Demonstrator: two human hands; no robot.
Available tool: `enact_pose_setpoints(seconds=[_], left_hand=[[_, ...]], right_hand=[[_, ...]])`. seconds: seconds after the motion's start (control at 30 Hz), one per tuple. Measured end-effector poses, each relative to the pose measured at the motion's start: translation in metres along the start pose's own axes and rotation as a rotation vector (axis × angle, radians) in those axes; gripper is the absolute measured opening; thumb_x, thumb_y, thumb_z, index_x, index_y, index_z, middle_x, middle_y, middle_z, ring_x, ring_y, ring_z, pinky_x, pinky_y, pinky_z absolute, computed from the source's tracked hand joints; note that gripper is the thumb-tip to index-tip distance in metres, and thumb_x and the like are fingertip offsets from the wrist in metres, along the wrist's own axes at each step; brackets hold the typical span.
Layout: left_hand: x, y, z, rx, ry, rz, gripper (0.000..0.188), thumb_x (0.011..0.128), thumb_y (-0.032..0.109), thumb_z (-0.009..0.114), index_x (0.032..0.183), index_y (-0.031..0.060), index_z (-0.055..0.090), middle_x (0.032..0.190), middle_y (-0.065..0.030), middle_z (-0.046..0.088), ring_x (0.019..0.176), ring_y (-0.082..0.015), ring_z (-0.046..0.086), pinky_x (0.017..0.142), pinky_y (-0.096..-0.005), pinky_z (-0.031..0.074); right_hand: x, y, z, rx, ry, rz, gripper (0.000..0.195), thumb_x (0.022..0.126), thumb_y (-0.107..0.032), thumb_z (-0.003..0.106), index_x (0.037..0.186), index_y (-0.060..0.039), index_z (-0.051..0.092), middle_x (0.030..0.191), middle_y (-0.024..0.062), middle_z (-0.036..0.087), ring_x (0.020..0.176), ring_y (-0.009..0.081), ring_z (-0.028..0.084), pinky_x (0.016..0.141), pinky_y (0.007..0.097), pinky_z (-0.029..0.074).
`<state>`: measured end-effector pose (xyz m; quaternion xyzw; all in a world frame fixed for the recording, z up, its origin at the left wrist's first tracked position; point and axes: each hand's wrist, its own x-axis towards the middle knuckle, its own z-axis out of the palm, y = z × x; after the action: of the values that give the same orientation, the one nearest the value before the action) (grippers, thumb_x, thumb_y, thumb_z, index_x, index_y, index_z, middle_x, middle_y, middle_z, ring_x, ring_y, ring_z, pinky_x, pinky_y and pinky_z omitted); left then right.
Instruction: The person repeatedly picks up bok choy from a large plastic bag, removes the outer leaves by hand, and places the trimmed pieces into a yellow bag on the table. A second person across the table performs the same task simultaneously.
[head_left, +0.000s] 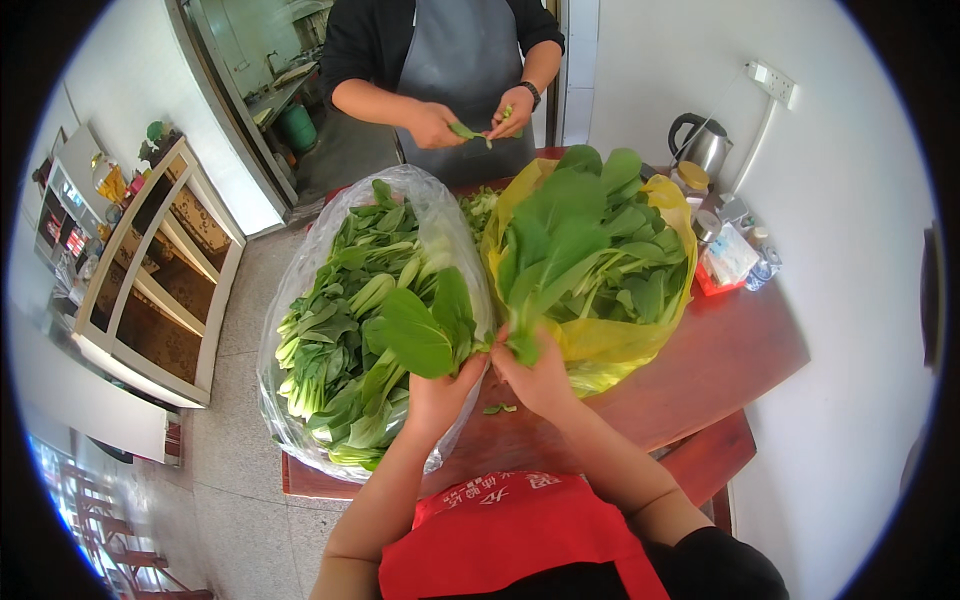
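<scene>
My left hand (442, 394) grips some broad green leaves (414, 334) by their stalks, at the right edge of a clear plastic bag (459, 206). Close beside it, my right hand (538, 375) holds a larger leafy green (559, 217), bok choy by its look, blurred and standing over the near side of a yellow plastic bag (622, 341). Both hands meet at the stalk bases, where the fingers partly hide the stems. Heaped bok choy (352, 300) fills the clear bag. More loose leafy greens (649, 251) lie in the yellow one.
Across the red wooden table (727, 345), a person in a grey apron (457, 67) holds small green pieces. Trimmed scraps (499, 409) lie near my wrists. An electric kettle (706, 150), jars and a tissue box (712, 277) stand by the wall. A bench (709, 457) sits at right.
</scene>
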<state>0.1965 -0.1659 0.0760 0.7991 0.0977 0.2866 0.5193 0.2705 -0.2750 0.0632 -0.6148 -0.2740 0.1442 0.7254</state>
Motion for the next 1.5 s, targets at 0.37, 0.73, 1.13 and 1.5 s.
enact_pose_setpoints(seconds=[0.37, 0.73, 1.13, 1.5], left_hand=[[0.003, -0.010, 0.009, 0.213, 0.092, 0.345, 0.011, 0.075, 0.005, 0.053, 0.080, -0.0042, 0.050, 0.072, -0.0136, 0.056, 0.062, -0.0285, 0.054, 0.054, -0.0379, 0.041], [-0.002, 0.004, 0.015, -0.785, 0.035, -0.499, 0.011, 0.080, 0.007, 0.035, 0.082, 0.0006, 0.043, 0.059, -0.0076, 0.049, 0.050, -0.0158, 0.046, 0.046, -0.0255, 0.036], [0.006, 0.000, -0.005, -0.534, -0.062, -0.505, 0.014, 0.084, 0.014, 0.045, 0.092, 0.0025, 0.049, 0.059, 0.0024, 0.038, 0.046, -0.0062, 0.031, 0.042, -0.0206, 0.026], [0.005, -0.006, 0.009, -0.761, 0.131, -0.578, 0.031, 0.087, 0.016, 0.042, 0.116, 0.0032, 0.042, 0.111, -0.0044, 0.048, 0.099, -0.0133, 0.045, 0.083, -0.0281, 0.038]], right_hand=[[0.000, -0.001, 0.003, -0.272, -0.081, -0.245, 0.019, 0.077, -0.010, 0.052, 0.092, -0.0040, 0.044, 0.071, 0.0145, 0.054, 0.065, 0.0313, 0.052, 0.055, 0.0363, 0.041], [-0.004, 0.011, 0.002, 0.738, -0.182, 0.220, 0.008, 0.081, -0.005, 0.044, 0.089, -0.0034, 0.045, 0.061, 0.0059, 0.047, 0.054, 0.0149, 0.045, 0.053, 0.0274, 0.040], [0.006, -0.005, -0.021, 0.473, 0.013, 0.072, 0.007, 0.083, -0.012, 0.044, 0.083, -0.0048, 0.045, 0.058, 0.0068, 0.047, 0.053, 0.0137, 0.046, 0.050, 0.0257, 0.039], [0.002, -0.003, 0.011, -0.189, -0.280, -0.115, 0.035, 0.073, -0.015, 0.059, 0.102, -0.0012, 0.044, 0.090, 0.0162, 0.052, 0.084, 0.0287, 0.052, 0.074, 0.0330, 0.041]])
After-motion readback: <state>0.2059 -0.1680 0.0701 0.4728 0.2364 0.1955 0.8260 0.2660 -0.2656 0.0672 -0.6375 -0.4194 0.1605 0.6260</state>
